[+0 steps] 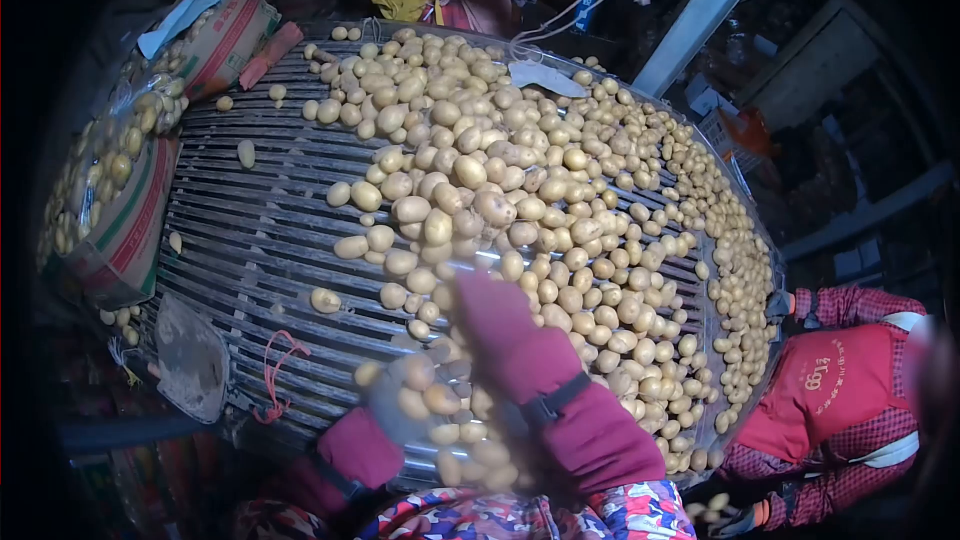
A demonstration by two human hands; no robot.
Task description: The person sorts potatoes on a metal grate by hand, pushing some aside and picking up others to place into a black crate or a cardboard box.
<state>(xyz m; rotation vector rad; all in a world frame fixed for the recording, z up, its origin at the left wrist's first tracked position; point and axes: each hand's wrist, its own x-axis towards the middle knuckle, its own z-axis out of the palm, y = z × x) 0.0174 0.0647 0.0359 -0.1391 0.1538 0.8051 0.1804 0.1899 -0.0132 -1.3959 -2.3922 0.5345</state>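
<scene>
Reaching out over the near edge of the grey slatted metal sorting table [240, 240], the right hand [500, 325] in its dark red glove stretches forward with the fingers flat and together, palm down, resting on the heap of small yellow potatoes [520, 200]; nothing is gripped in it. A black strap cinches the glove at the wrist above a maroon sleeve. The left hand [405, 395], in a pale grey glove, sits lower and closer to the body, blurred, cupped among a few potatoes at the table's near rim; whether it actually grips one cannot be told. Potatoes cover the middle and right of the slats. A printed cardboard box [120, 190] filled with potatoes stands at the left edge. A co-worker in a red apron [830, 390] stands at the right.
</scene>
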